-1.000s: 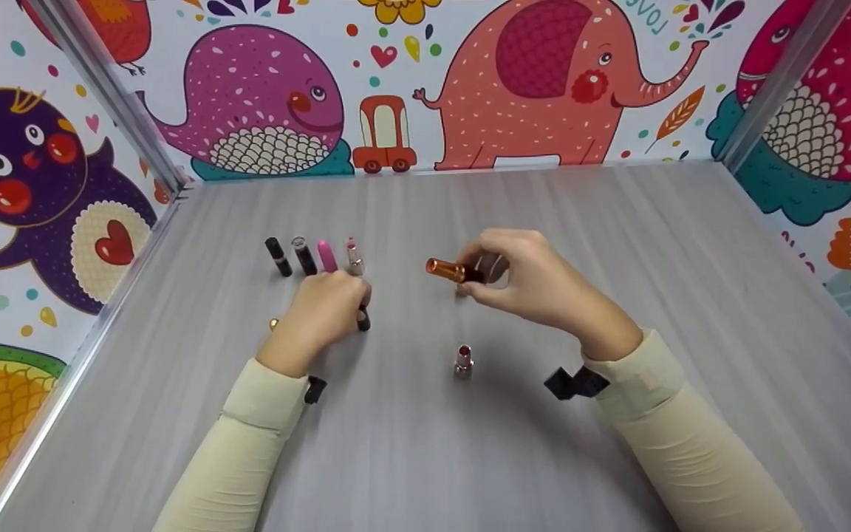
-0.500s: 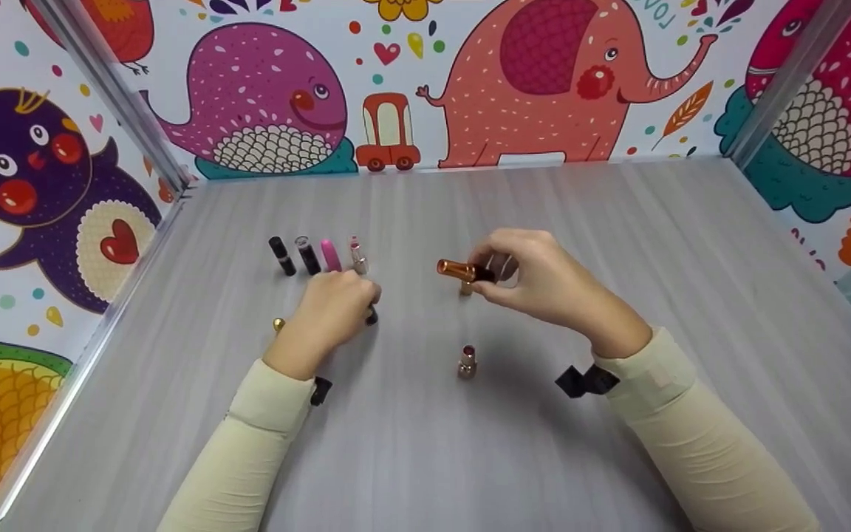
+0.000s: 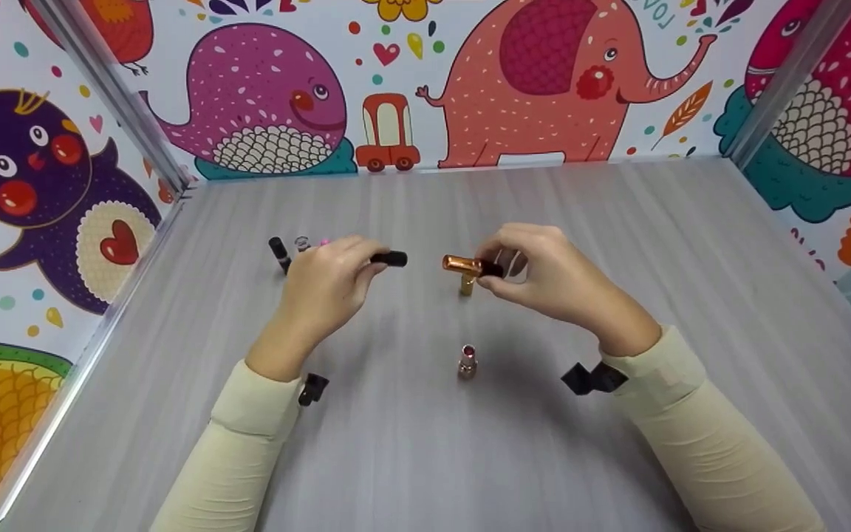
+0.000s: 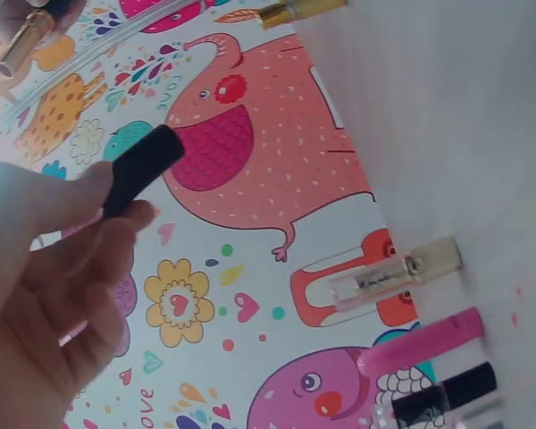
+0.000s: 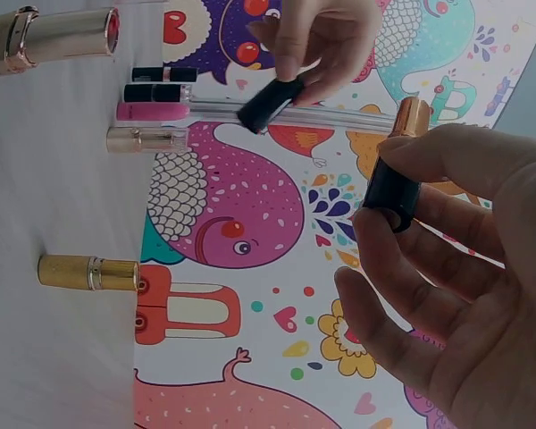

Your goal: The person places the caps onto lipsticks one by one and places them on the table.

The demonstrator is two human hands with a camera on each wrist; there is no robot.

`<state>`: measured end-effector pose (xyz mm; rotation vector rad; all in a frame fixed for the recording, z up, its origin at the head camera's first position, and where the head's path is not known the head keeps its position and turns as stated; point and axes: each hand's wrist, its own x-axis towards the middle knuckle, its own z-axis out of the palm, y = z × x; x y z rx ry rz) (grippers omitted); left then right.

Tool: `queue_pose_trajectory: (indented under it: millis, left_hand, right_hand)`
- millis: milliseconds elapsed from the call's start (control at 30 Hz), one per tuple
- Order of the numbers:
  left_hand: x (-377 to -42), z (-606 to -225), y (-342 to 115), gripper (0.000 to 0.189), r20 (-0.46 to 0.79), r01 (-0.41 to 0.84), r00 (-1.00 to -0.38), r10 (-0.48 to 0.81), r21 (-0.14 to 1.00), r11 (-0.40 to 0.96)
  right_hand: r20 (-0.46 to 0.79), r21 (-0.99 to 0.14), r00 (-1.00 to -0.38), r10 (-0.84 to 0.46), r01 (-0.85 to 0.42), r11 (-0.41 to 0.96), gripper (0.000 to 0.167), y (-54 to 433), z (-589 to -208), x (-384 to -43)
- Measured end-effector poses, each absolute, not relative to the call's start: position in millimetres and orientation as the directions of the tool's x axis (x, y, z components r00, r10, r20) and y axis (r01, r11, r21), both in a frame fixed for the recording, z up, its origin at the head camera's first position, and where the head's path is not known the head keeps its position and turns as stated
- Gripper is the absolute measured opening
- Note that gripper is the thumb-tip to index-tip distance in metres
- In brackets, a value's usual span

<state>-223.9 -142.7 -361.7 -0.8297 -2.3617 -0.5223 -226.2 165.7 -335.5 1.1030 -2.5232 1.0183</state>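
Note:
My left hand (image 3: pixel 322 295) is raised above the table and pinches a small black lipstick cap (image 4: pixel 143 170) between thumb and fingers. Across from it, my right hand (image 3: pixel 536 270) holds a lipstick tube (image 5: pixel 395 174) by its black end. The tube's copper-coloured end points left, toward the cap, with a gap between them. Behind the tube stands a gold lipstick (image 5: pixel 89 273), partly covered in the head view. Nearer the front, a rose-gold lipstick (image 3: pixel 467 362) with a red tip stands upright on the table.
A row of lipsticks stands at the back left, partly hidden by my left hand: a black one (image 3: pixel 278 253), another dark one, a pink one (image 4: pixel 420 344) and a clear-capped one (image 4: pixel 397 275). Walls with animal prints (image 3: pixel 270 96) close off the table's back and sides.
My left hand has lifted off the table with the black cap and turned it toward the right hand. The right hand, still holding the copper-ended lipstick tube, has shifted slightly right.

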Motion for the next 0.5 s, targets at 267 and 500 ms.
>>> queue_pose_trajectory:
  millis: [267,500]
  left_hand:
    - [-213,-345,-139,0.016,0.691,0.711,-0.66,0.295,0.448,0.542]
    - [-207,-340,-139,0.02,0.687,0.706,-0.694,0.217,0.589,0.394]
  right_hand:
    - [0.446,-0.498,-0.693,-0.566,-0.718,0.486,0.019,167,-335,-227]
    - [0.437,-0.5,-0.7,-0.565,-0.711,0.495,0.018,168,-335,-227]
